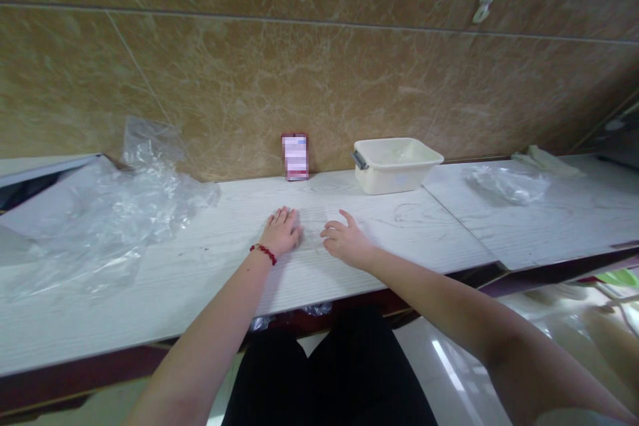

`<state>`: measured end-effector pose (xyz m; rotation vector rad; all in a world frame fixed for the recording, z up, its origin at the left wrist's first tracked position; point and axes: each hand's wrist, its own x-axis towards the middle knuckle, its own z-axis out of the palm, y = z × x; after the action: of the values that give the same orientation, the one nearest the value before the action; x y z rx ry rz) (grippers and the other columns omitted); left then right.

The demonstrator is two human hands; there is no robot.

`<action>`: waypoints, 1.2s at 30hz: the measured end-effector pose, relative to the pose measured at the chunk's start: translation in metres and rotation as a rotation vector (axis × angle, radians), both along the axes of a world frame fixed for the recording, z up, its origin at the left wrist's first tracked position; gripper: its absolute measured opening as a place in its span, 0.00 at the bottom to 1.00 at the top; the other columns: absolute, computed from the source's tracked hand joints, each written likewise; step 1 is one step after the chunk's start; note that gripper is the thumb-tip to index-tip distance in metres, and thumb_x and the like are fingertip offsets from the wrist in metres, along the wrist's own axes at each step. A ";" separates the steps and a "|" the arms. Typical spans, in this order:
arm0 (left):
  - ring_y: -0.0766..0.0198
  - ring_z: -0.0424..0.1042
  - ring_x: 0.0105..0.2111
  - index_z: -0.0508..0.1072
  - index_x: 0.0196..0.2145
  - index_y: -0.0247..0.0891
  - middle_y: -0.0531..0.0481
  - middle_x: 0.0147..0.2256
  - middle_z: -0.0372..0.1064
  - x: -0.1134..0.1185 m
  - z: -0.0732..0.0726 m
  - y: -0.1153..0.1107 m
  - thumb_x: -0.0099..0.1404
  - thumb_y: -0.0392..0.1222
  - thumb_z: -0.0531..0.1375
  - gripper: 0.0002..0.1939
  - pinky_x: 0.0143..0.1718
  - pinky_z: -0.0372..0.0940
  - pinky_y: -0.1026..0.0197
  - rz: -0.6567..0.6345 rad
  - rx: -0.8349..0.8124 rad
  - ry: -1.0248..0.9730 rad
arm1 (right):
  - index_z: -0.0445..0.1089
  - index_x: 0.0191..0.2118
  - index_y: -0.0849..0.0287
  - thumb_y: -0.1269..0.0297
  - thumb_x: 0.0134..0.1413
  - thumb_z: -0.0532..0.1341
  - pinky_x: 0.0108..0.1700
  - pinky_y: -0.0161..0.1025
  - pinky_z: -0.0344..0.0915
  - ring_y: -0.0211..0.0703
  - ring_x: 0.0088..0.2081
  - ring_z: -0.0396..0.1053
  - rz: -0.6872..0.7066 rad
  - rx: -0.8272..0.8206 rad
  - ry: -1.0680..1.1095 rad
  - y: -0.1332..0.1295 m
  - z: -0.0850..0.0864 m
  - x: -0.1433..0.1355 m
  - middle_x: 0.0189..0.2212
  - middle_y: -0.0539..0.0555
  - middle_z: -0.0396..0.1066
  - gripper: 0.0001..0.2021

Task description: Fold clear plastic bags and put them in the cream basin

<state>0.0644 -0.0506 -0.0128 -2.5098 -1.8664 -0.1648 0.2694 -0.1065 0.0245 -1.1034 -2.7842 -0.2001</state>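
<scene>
My left hand (282, 233), with a red beaded bracelet at the wrist, lies palm down on the white wood-grain tabletop (210, 293), fingers stretched out. To its right, my right hand (347, 239) is held with its fingers apart and slightly bent, and no object shows in it. Between the two hands lies a faint, see-through piece of clear plastic (313, 221), hard to tell from the tabletop. The left fingers are at its near left side; whether they touch it I cannot tell.
A phone (296, 158) leans against the brown tiled wall (239, 93). Right of it stands a cream plastic tub (392, 176) with a grey handle clip. A large heap of clear plastic bags (120, 213) covers the left side. More clear plastic (509, 184) lies far right beside a pale cloth (544, 161).
</scene>
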 end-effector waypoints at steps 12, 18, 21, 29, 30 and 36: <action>0.54 0.47 0.56 0.54 0.54 0.30 0.38 0.55 0.49 0.023 0.023 -0.050 0.54 0.57 0.49 0.35 0.55 0.41 0.50 -0.301 -0.133 -0.110 | 0.66 0.34 0.59 0.72 0.53 0.49 0.54 0.55 0.36 0.40 0.42 0.59 0.059 0.188 -0.005 0.005 -0.015 0.005 0.36 0.53 0.67 0.09; 0.54 0.49 0.55 0.56 0.52 0.27 0.36 0.54 0.51 0.029 0.014 -0.053 0.58 0.43 0.48 0.26 0.55 0.42 0.50 -0.263 -0.064 -0.136 | 0.66 0.33 0.59 0.71 0.52 0.50 0.54 0.54 0.38 0.40 0.40 0.60 0.023 0.251 0.033 0.006 -0.014 0.007 0.34 0.53 0.67 0.08; 0.56 0.50 0.55 0.56 0.52 0.26 0.37 0.54 0.52 0.028 0.014 -0.051 0.57 0.33 0.46 0.24 0.55 0.42 0.50 -0.259 -0.053 -0.140 | 0.66 0.33 0.58 0.69 0.52 0.51 0.54 0.53 0.38 0.40 0.40 0.60 0.025 0.256 0.048 0.008 -0.010 0.006 0.34 0.52 0.67 0.07; 0.57 0.55 0.53 0.60 0.49 0.29 0.37 0.52 0.56 0.026 0.013 -0.047 0.55 0.27 0.44 0.23 0.52 0.47 0.53 -0.264 -0.132 -0.277 | 0.66 0.33 0.57 0.67 0.52 0.51 0.55 0.52 0.37 0.39 0.41 0.61 0.017 0.226 0.202 0.012 -0.008 0.006 0.34 0.51 0.68 0.08; 0.57 0.56 0.52 0.61 0.49 0.29 0.37 0.52 0.57 0.026 0.016 -0.046 0.56 0.27 0.44 0.23 0.52 0.48 0.54 -0.258 -0.141 -0.309 | 0.66 0.34 0.57 0.66 0.52 0.51 0.55 0.51 0.37 0.40 0.42 0.61 0.002 0.209 0.251 0.012 -0.007 0.006 0.35 0.51 0.68 0.08; 0.56 0.66 0.41 0.68 0.43 0.35 0.41 0.42 0.68 0.020 0.049 -0.042 0.60 0.40 0.45 0.18 0.43 0.57 0.58 -0.189 -0.242 -0.464 | 0.65 0.41 0.59 0.61 0.53 0.50 0.50 0.44 0.51 0.42 0.44 0.61 -0.231 0.047 0.592 0.022 0.003 0.017 0.39 0.55 0.67 0.13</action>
<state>0.0843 -0.0925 0.0357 -3.0240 -1.8769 -0.6069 0.2861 -0.0847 0.0276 -1.2277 -2.1256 0.0370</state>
